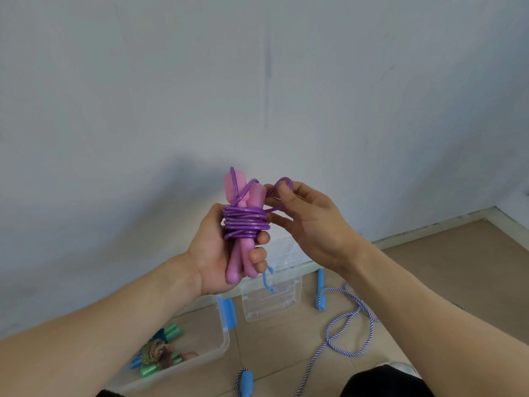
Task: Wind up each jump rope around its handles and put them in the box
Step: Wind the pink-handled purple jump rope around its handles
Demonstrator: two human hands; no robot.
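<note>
The left hand (213,247) grips the pink handles (243,255) upright, purple cord (245,223) coiled round them just above its fingers — the right hand (305,222) pinches the cord's last loop (283,183) beside the handle tops. Below the grip, the clear box (220,343) — another wound rope (160,352) inside.

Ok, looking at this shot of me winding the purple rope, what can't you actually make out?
- Head view: the left hand covers the back of the pink handles, so the purple rope coils there are hidden.
- The left forearm hides part of the clear box, so its full contents are unknown.
- The striped rope and one blue handle are cut off at the bottom edge.
</note>
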